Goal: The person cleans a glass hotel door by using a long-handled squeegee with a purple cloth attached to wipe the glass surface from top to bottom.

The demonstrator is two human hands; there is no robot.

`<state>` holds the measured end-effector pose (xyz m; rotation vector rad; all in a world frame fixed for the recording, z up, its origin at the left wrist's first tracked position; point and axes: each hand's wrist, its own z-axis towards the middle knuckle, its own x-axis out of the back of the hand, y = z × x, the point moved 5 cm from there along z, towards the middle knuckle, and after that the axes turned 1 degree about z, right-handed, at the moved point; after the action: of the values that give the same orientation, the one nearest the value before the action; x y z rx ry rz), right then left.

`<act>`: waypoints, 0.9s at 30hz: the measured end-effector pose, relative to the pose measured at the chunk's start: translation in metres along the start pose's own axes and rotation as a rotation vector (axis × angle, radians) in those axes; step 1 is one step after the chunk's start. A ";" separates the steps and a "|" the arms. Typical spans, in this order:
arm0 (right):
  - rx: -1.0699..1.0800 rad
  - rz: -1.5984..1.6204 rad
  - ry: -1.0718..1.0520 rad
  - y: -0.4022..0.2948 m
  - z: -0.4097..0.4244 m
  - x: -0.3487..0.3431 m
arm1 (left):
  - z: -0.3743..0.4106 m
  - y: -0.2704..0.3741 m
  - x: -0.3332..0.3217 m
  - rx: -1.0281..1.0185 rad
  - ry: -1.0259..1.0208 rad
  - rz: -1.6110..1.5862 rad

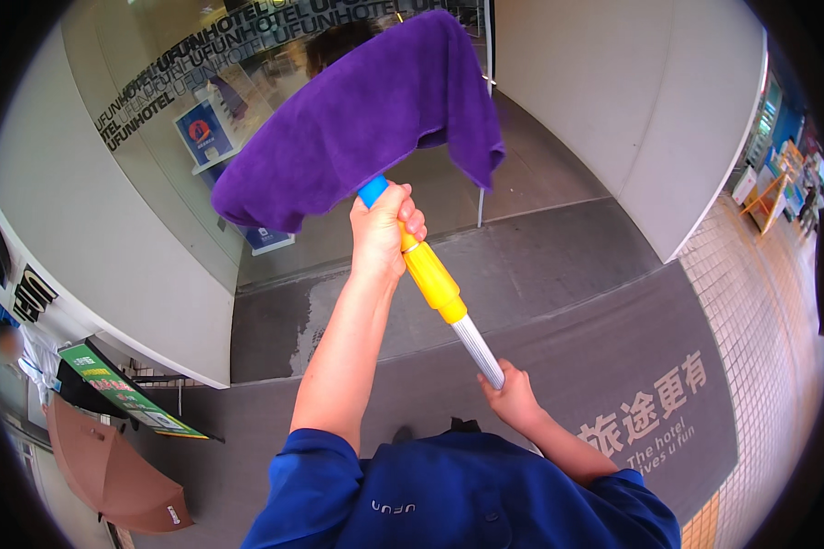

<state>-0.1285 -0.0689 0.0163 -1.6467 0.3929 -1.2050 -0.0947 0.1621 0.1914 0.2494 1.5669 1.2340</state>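
Note:
A purple cloth (357, 117) is draped over the head of a long-handled tool, hiding that head. It hangs in front of a glass door panel (275, 103), whether touching it I cannot tell. My left hand (388, 223) is wrapped around the upper handle, just below its blue socket (372, 191). Under that hand runs a yellow grip collar (434, 278), followed by a ribbed silver pole (477, 346). Lower down, my right hand (511, 394) holds the silver pole in front of my blue shirt.
Pale wall panels flank the glass, left (130, 226) and right (632, 103). A grey mat (522, 350) bearing writing covers the floor. At left are a brown umbrella (110, 473), a green sign board (130, 391) and a person (31, 357). Tiled pavement (735, 295) lies right.

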 end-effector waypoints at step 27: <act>-0.015 -0.199 0.070 0.027 -0.006 -0.026 | -0.050 -0.022 0.046 -0.064 0.227 -0.039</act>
<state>-0.1374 -0.0645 -0.0199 -1.6904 0.2870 -1.4133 -0.1450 0.1554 0.1407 0.0372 1.7140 1.3147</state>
